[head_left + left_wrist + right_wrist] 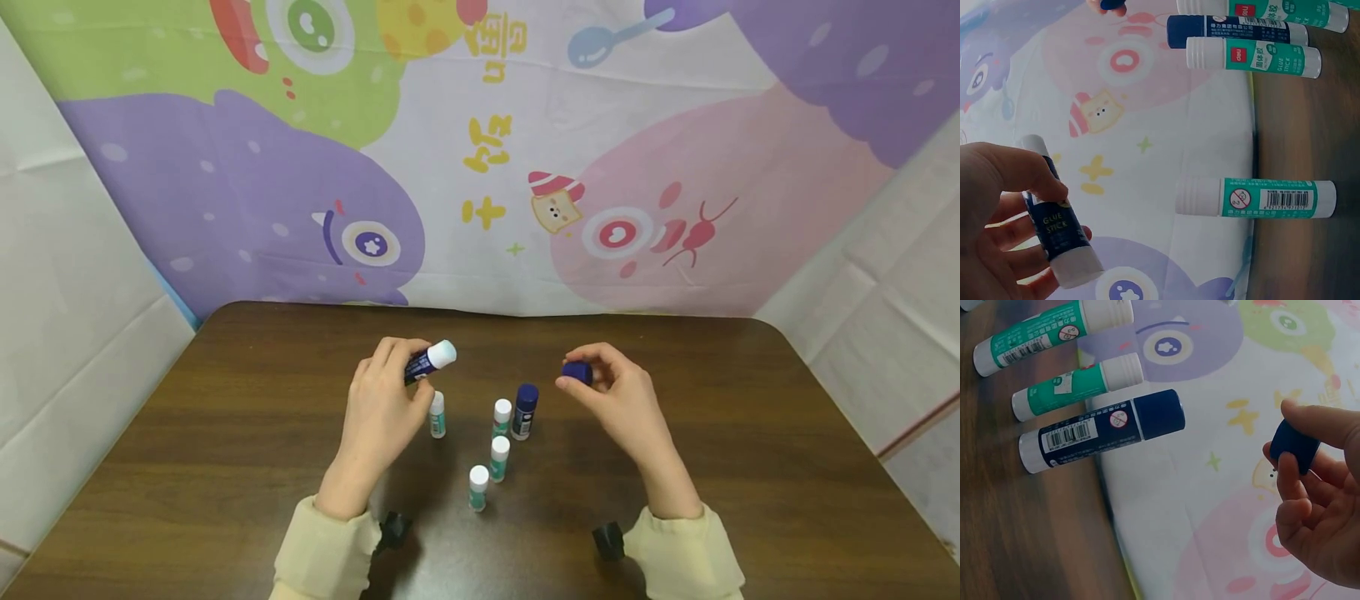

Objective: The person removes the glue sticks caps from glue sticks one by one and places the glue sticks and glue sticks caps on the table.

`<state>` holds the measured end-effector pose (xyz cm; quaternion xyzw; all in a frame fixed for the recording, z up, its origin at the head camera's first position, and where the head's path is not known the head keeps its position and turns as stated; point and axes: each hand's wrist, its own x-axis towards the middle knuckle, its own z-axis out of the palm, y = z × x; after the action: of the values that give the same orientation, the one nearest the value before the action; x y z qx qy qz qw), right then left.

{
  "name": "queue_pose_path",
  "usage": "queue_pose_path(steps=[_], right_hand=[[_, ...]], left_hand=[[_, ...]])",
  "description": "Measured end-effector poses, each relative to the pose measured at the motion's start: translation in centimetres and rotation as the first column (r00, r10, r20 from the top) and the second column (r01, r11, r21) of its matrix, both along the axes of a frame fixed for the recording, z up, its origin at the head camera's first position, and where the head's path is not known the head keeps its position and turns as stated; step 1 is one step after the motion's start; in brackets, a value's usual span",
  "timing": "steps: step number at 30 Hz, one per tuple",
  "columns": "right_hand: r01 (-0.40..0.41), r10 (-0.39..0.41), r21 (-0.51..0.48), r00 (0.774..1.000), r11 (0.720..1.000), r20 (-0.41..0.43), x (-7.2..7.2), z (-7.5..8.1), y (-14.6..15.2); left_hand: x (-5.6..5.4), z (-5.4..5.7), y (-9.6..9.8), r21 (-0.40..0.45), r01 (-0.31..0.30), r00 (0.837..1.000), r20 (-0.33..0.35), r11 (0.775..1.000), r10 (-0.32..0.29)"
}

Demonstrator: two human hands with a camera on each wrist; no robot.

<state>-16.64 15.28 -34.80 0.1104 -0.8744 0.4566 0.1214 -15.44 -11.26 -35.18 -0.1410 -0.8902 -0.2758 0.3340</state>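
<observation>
The fingers of the left hand [378,400] are closing round the label of an uncapped glue stick [420,365], the thumb on one side, above the worktop [247,467]. The fingers of the right hand [626,400] are pinching a small blue cap [577,372], well apart from the left ones. The stick is probably weighing little and feeling stiff; its smooth label is offering the better hold, while the exposed white end is perhaps being soft and sticky. Its long axis is slanting, with this end pointing upward and toward the right fingers. Which way the cap's opening is facing, I cannot tell. Lower than the fingers, one capped blue stick [527,408] and four green glue sticks [498,469] are standing upright.
</observation>
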Motion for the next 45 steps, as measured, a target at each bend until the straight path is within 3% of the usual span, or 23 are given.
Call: queue_pose_path(steps=[8, 13, 18, 26, 36, 41, 45], right_hand=[[0.030, -0.034, 0.054, 0.997, 0.998, 0.067, -0.6, -0.7, 0.4], [0.048, -0.057, 0.082, 0.991, 0.995, 0.117, -1.1, -1.3, 0.7], [0.029, -0.048, 0.118, 0.986, 0.993, 0.162, -1.3, -1.8, 0.8], [-0.015, -0.017, 0.142, 0.975, 0.990, 0.223, -2.1, -2.5, 0.9], [-0.040, -0.019, 0.256, 0.974, 0.966, 0.226, -3.0, -3.7, 1.2], [-0.075, 0.008, 0.327, 0.979, 0.942, 0.202, -3.4, -3.9, 1.0], [-0.052, -0.018, 0.344, 0.981, 0.938, 0.195, -3.4, -4.2, 0.9]], left_hand=[[-0.3, -0.7, -0.4, -0.011, -0.022, 0.998, 0.066, 1.000, 0.023], [-0.9, -1.5, -0.9, 0.047, -0.026, 0.993, 0.114, 0.999, 0.021], [-1.6, -2.8, -1.4, 0.114, -0.079, 0.976, 0.209, 0.990, 0.054], [-2.3, -3.7, -1.3, 0.152, -0.089, 0.967, 0.251, 0.984, 0.049], [-2.7, -4.7, -1.9, 0.227, -0.039, 0.939, 0.342, 0.973, -0.042], [-2.9, -5.2, -2.3, 0.209, -0.057, 0.929, 0.369, 0.976, -0.025], [-2.9, -5.4, -2.4, 0.216, -0.059, 0.926, 0.378, 0.975, -0.027]])
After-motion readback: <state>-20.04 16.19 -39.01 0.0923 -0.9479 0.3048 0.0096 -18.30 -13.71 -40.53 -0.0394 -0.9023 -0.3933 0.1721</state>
